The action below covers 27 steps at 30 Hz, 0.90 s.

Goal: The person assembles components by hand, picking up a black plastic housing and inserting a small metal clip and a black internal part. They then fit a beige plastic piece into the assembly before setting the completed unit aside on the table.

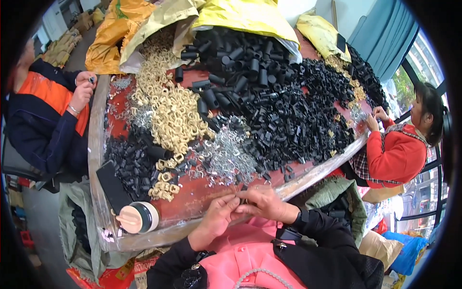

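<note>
Close to the table's near edge, my left hand (219, 215) and my right hand (265, 203) meet, fingertips pinched together. Whatever they hold between them is too small and covered to make out. Just beyond my fingers spreads a heap of small silvery metal clips (228, 153). Left of that lie gold-coloured square rings (175, 115), a few of them in a small cluster (164, 187) nearer me. Small black plastic parts (301, 115) cover much of the table's right side, and larger black tubes (236, 58) are piled at the back.
A lidded jar (137, 217) and a black phone (113, 185) stand at the red table's (190, 198) near left corner. Yellow sacks (245, 19) spill parts at the far side. One person (53, 111) works at left, another (397, 144) at right. Green sacks (79, 236) hang below the edge.
</note>
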Each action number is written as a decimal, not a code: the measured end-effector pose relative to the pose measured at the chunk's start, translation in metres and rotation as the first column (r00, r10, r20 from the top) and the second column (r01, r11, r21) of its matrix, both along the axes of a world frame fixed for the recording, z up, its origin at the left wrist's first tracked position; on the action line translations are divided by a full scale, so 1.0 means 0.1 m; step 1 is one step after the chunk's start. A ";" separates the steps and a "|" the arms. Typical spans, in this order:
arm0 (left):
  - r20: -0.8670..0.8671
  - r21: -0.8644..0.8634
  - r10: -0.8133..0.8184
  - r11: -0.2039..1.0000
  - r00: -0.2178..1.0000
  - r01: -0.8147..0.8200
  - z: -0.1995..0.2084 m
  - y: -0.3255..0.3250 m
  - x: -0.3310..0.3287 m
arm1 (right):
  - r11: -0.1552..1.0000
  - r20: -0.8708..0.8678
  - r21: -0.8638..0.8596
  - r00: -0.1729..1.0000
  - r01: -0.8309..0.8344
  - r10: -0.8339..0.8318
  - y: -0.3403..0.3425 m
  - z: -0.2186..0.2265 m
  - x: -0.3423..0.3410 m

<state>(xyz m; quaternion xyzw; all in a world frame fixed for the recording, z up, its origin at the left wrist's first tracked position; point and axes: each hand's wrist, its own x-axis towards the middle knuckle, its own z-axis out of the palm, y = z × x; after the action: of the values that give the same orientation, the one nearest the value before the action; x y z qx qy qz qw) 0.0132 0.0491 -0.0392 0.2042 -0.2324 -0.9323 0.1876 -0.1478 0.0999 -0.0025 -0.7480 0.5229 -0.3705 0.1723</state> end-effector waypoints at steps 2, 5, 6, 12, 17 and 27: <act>0.084 -0.017 0.045 0.999 0.995 -0.043 0.12 0.05 0.03 | 0.999 0.058 0.020 0.998 -0.032 0.030 0.00 -0.02 0.01; 0.193 -0.128 0.086 0.990 0.977 -0.062 0.04 -0.10 0.11 | 0.998 -0.083 -0.029 0.995 -0.056 0.053 -0.44 0.15 -0.34; 0.187 -0.152 0.098 0.986 0.977 -0.070 -0.01 -0.12 0.13 | 0.992 -0.151 -0.093 0.984 0.085 -0.099 -0.68 0.20 -0.49; 0.182 -0.272 0.053 0.962 0.982 -0.002 -0.07 -0.07 0.02 | 0.761 -0.260 -0.391 0.732 0.517 -0.630 -2.18 0.24 -1.72; 0.215 -0.240 0.043 0.971 0.976 0.010 -0.16 -0.09 0.02 | 0.697 -0.548 -0.158 0.525 0.700 -0.651 -2.63 -0.01 -1.68; 0.166 -0.116 0.012 0.993 0.986 0.008 -0.30 -0.08 -0.02 | 0.838 -0.295 -0.189 0.785 0.511 -0.545 -2.76 -0.27 -1.63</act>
<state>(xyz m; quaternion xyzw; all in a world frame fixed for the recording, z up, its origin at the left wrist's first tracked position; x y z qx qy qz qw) 0.0112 0.0406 -0.0689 0.2701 -0.3010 -0.8967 0.1801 -0.3105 -0.1759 -0.0299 -0.6311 0.7138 -0.2959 -0.0677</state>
